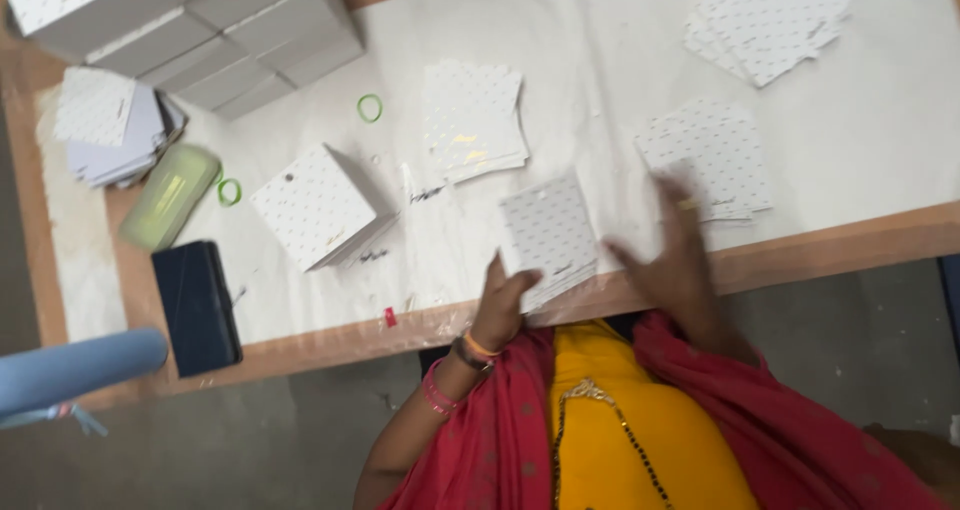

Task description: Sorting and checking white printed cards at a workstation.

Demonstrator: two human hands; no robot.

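At the far left of the desk (300, 355) lie a fanned pile of pale cards (110, 130), a green case (170, 197) and a dark wallet-like case (196, 307), with grey boxes (200, 35) stacked behind and two green rubber bands (230, 191) near them. Next comes a tilted stack of dotted white cards (320, 205), then a looser stack (472, 120) further back.

The left hand (503, 305) holds the near left edge of the dotted stack (548, 235) that sits at the desk's front edge, thumb raised against the cards, fingers hidden beneath. To do this well, that hand should pinch the edge firmly and keep the pile squared, since its lower cards already splay out.

The right hand (678, 260) is blurred, fingers spread and flat, just right of that stack and touching the corner of another pile (712, 155); it grips nothing that I can tell. It is best kept flat and light so single cards slide without dragging their neighbours. One more heap (770, 15) lies at the far right
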